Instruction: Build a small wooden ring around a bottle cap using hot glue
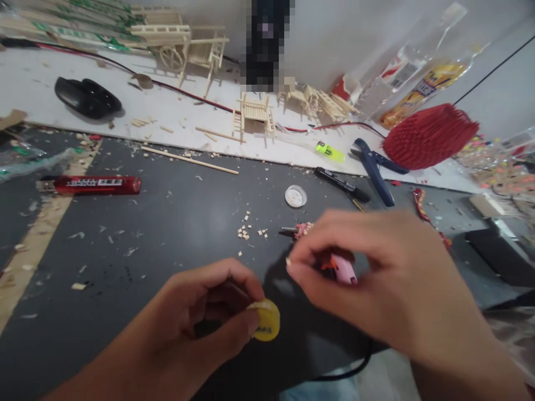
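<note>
My left hand [204,317] pinches a small round yellow disc, like a bottle cap [270,320], between thumb and forefinger. Dark lettering shows on the disc's face. To its upper right, my right hand [368,278] has thumb and forefinger pressed together on a tiny pale wood chip [288,262]. The two hands are apart. Beneath the right hand lie a dark pointed tool tip [288,231] and a pink object [345,269], both partly hidden. Several small wood chips [242,231] are scattered on the dark table [188,206], beyond the left hand.
Miniature wooden carts [204,55] stand on the white ledge [150,122]. A white cap [296,196], a black marker [343,184], blue-handled cutters [376,172] and a yellow-green lighter [330,151] lie farther back. A red tube [100,185] is at left; clear bottles [430,83] stand at back right.
</note>
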`<state>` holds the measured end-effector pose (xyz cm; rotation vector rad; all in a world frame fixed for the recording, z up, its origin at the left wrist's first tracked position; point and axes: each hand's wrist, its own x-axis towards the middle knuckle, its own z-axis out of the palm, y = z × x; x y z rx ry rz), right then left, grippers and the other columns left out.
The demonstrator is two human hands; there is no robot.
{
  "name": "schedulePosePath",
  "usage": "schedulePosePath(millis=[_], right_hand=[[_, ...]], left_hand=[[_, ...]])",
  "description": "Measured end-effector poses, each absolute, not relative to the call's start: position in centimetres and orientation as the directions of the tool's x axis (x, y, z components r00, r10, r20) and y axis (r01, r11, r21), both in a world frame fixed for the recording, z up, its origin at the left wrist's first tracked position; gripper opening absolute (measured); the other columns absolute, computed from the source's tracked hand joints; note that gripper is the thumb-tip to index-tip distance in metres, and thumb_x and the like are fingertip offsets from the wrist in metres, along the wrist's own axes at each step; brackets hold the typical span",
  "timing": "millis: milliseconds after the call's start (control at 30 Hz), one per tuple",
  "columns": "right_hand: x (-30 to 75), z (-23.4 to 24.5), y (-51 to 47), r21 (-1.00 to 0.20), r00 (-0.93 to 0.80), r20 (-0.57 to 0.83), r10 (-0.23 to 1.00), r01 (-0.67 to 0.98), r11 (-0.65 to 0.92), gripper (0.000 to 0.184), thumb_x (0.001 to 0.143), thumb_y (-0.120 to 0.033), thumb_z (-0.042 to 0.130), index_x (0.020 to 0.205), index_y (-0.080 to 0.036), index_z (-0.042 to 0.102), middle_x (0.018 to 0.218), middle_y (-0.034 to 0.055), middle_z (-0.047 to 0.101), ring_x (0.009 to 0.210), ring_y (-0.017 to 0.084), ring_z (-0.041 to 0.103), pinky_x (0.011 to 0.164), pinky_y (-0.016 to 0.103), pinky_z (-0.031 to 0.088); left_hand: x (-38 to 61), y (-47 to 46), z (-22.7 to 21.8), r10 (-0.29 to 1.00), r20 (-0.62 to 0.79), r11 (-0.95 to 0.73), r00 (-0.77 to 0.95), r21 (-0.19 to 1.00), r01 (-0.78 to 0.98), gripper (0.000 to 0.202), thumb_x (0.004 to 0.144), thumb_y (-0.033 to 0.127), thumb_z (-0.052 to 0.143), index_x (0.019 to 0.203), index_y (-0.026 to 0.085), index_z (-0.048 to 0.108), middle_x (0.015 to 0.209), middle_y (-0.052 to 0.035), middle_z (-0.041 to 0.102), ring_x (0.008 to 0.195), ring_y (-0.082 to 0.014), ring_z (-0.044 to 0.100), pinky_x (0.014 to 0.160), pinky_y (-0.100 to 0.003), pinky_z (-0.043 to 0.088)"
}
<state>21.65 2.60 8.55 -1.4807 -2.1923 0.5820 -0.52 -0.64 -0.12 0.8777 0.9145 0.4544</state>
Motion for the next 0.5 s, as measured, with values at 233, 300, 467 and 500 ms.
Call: schedulePosePath(millis=[233, 300, 467, 500], right_hand=[[21.5, 4.8, -3.4, -0.773, -0.11, 0.009, 0.994, 0.629, 0.077, 0.017, 0.073, -0.01, 0.076, 0.069, -0.026, 0.078, 0.061, -0.0072, 0.075, 0.044, 0.008, 0.062, 0.05, 0.016, 0.053], [21.2, 3.9, -3.7, -0.815, -0.056, -0.006, 0.998, 0.579, 0.028, 0.016, 0.072, -0.01, 0.076, 0.068, -0.026, 0.079, 0.061, -0.0072, 0.074, 0.045, 0.007, 0.06, 0.052, 0.016, 0.054], [21.1, 2.9, -3.8, -0.85, -0.052, -0.018, 0.998, 0.527, 0.012, 0.017, 0.073, -0.009, 0.082, 0.072, -0.026, 0.082, 0.066, -0.0096, 0.078, 0.051, 0.005, 0.066, 0.058, 0.01, 0.055], [21.1, 2.9, -3.8, -0.852, -0.049, -0.009, 0.999, 0.523, 0.018, 0.017, 0.073, -0.009, 0.082, 0.072, -0.027, 0.082, 0.066, -0.0097, 0.079, 0.051, 0.005, 0.067, 0.058, 0.01, 0.055]], left_hand=[[-0.2, -0.4, -0.2, 0.746, -0.466, 0.47, 0.476, 0.875, 0.12, 0.014, 0.091, 0.043, 0.083, 0.092, 0.03, 0.078, 0.093, 0.002, 0.08, 0.091, -0.0213, 0.077, 0.075, -0.022, 0.06], [-0.2, -0.5, -0.3, 0.755, -0.456, 0.448, 0.471, 0.884, 0.138, 0.013, 0.089, 0.042, 0.084, 0.091, 0.03, 0.08, 0.096, 0.0013, 0.081, 0.093, -0.0224, 0.078, 0.076, -0.023, 0.061], [-0.4, -0.6, -0.2, 0.767, -0.43, 0.419, 0.477, 0.898, 0.135, 0.005, 0.09, 0.037, 0.082, 0.09, 0.032, 0.082, 0.095, 0.0037, 0.08, 0.091, -0.0191, 0.077, 0.078, -0.02, 0.062], [-0.4, -0.6, -0.2, 0.763, -0.438, 0.422, 0.476, 0.895, 0.146, 0.005, 0.09, 0.038, 0.082, 0.091, 0.033, 0.082, 0.096, 0.0044, 0.08, 0.092, -0.0186, 0.076, 0.077, -0.019, 0.061]])
